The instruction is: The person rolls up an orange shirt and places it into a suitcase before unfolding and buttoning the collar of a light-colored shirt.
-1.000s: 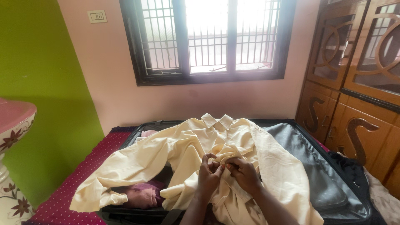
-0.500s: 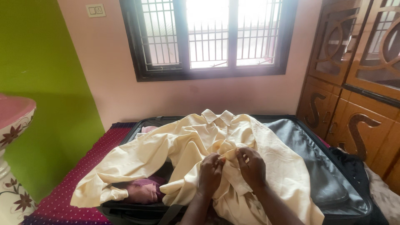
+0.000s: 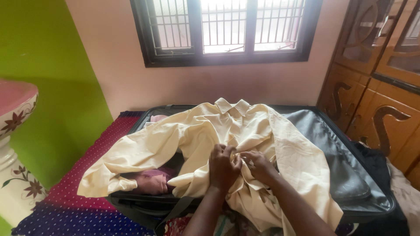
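A pale cream-yellow collared shirt (image 3: 245,131) is showing plain, without print. The suitcase (image 3: 350,175) is showing black edges and grey lining. A mauve-pink garment (image 3: 151,181) is lying inside. The bed cover (image 3: 74,205) is running maroon into blue with small white dots. The wall (image 3: 48,65) is glowing lime green.

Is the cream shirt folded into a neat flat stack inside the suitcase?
No, the cream shirt lies spread and rumpled across the open suitcase.
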